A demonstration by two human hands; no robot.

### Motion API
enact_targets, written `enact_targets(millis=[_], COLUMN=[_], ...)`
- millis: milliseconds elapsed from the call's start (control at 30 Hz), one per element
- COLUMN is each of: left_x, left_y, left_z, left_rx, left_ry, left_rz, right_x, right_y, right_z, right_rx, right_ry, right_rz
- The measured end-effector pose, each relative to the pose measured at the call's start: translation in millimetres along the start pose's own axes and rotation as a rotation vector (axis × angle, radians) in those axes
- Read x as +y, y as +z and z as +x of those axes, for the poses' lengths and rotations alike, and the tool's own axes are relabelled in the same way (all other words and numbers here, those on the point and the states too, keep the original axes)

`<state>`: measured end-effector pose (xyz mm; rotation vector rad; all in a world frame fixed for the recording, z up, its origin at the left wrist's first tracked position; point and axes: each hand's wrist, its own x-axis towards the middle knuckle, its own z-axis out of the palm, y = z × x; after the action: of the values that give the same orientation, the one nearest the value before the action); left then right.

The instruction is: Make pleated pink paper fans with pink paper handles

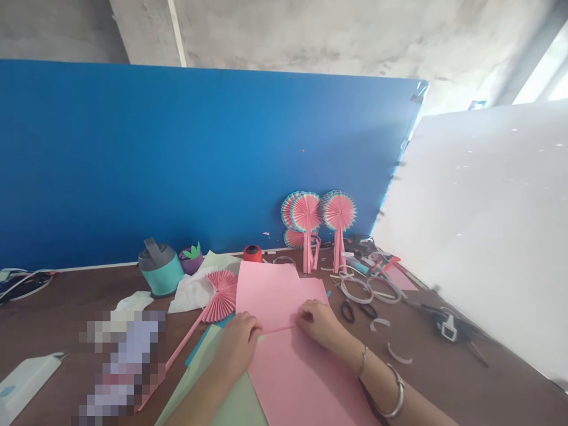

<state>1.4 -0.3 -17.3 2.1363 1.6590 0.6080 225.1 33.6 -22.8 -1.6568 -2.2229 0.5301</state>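
A pink paper sheet (268,293) lies in front of me on top of more pink paper (306,378), with a narrow strip along its near edge that looks folded. My left hand (239,340) has its fingers curled on the left end of that strip. At the strip's right part, my right hand (317,322) pinches the paper between thumb and fingers. Just left of the sheet lies a pleated pink paper fan (220,296) with a long pink handle. Pale green paper (235,390) shows beneath my left forearm.
Round pink fans (339,213) lean against the blue partition (177,160). Scissors (348,312), clear tape-like coils (357,290) and paper scraps (399,355) lie on the right. A teal container (163,275) and a red round object (252,254) stand at the back.
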Motion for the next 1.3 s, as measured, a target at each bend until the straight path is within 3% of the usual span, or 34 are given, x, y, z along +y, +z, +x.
enact_targets(millis=[100, 167, 267, 367, 567, 700, 900, 1067, 1200, 1300], left_x=[4.1, 6.1, 5.6, 4.2, 14.0, 18.6, 21.0, 25.1, 20.7, 13.3], left_y=[-0.6, 0.6, 6.6, 12.6, 11.0, 12.3, 22.2, 11.7, 2.6, 1.0], left_z=[-1.3, -2.7, -4.8, -6.4, -6.8, -8.3, -21.6, -31.0, -27.2, -21.6], left_rx=[0.011, 0.03, 0.035, 0.004, -0.104, -0.137, -0.161, -0.214, -0.248, -0.22], left_ry=[0.02, 0.066, 0.199, 0.324, 0.314, 0.295, 0.163, -0.013, -0.09, -0.055], left_rz=[0.07, 0.162, 0.299, 0.369, 0.439, 0.482, 0.705, 0.708, 0.681, 0.666], right_x=[-4.6, -9.0, -17.8, -25.3, -30.5, -39.4, -45.2, -34.1, -27.5, -22.1], right_y=[-3.9, -6.8, -6.9, -0.6, 13.8, 18.5, 11.7, 5.0, -2.9, -11.9], right_z=[-3.2, -7.3, -14.2, -19.0, -22.6, -26.6, -32.5, -29.8, -24.0, -19.0], right_rx=[0.007, 0.046, 0.08, 0.003, -0.035, -0.049, -0.133, -0.148, -0.162, -0.166], right_ry=[0.053, 0.012, -0.177, -0.368, -0.5, -0.463, -0.185, -0.008, -0.031, -0.119], right_rz=[-0.011, -0.086, -0.252, -0.402, -0.555, -0.549, -0.57, -0.644, -0.637, -0.623])
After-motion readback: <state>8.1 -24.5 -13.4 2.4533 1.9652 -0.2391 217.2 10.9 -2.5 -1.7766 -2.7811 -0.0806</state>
